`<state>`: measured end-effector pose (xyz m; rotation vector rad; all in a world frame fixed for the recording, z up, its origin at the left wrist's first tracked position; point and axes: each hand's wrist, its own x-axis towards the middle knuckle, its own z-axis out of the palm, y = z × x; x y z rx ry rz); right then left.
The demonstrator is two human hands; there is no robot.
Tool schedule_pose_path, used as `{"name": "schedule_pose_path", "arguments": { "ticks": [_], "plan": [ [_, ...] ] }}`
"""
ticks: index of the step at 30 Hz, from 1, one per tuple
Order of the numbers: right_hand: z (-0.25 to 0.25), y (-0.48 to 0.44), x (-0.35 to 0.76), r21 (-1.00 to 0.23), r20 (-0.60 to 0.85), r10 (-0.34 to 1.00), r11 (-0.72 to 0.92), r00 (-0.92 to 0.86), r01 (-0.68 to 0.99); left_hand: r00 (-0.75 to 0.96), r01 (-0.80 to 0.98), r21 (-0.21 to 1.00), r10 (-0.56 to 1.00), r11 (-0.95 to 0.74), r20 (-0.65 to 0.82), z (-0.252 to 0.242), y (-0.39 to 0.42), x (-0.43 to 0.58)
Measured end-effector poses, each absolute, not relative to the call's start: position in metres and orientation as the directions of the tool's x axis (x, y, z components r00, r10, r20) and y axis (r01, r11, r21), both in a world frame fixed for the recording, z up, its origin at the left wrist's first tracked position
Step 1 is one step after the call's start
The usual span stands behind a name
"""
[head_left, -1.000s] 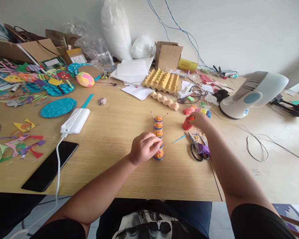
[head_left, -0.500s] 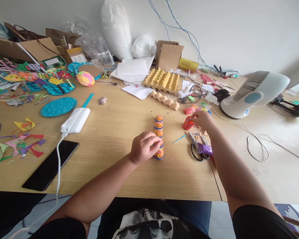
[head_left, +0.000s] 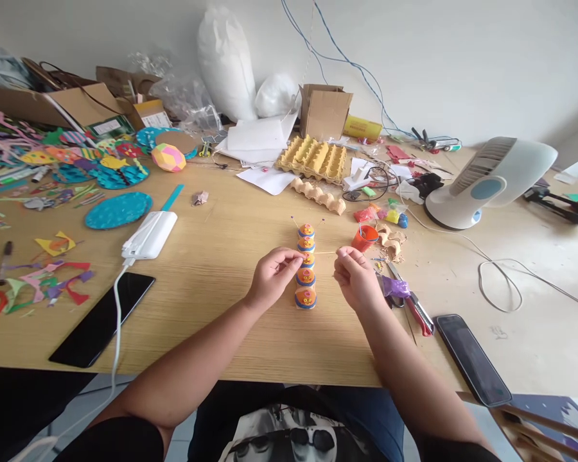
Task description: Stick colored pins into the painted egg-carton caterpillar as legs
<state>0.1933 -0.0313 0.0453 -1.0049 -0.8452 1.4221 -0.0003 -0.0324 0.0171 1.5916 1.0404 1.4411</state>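
Observation:
A caterpillar made from an egg-carton strip stands lengthwise on the table, its cups orange on top with blue rims and small yellow and pink details. Two thin antennae rise from its far end. Just left of its middle is my left hand, thumb and fingertips pinched together; whatever lies in that pinch is too small to make out. My right hand grips a thin pale stick between thumb and finger, its free end pointing left across the caterpillar. Behind the right hand stands a red cup with something thin in it.
Scissors partly hidden by a purple packet, a red utility knife and a phone lie to the right. A white fan stands beyond. Leftward are a power bank, a black tablet-like slab and paper scraps. Egg trays sit behind.
My right hand has come from the red cup toward the caterpillar, now with a thin pale stick in it. My left hand has shifted slightly up and left, off the near cups.

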Motion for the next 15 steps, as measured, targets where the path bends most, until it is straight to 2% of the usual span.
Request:
{"name": "schedule_pose_path", "arguments": {
  "ticks": [2, 5, 15],
  "plan": [
    [0.036, -0.032, 0.188, -0.907, -0.083, 0.997, -0.075, 0.001, -0.413, 0.05, -0.005, 0.96, 0.959, -0.279, 0.279, 0.015, -0.03, -0.001],
    [0.025, -0.031, 0.188, -0.925, -0.049, 0.999, -0.047, -0.003, -0.378, 0.086, -0.067, 0.985, 0.982, -0.162, 0.167, 0.01, -0.029, -0.001],
    [0.016, -0.034, 0.192, -0.967, -0.001, 0.997, 0.02, 0.083, -0.255, 0.182, -0.192, 0.98, 0.979, -0.052, 0.088, 0.006, -0.034, 0.003]
  ]
}}
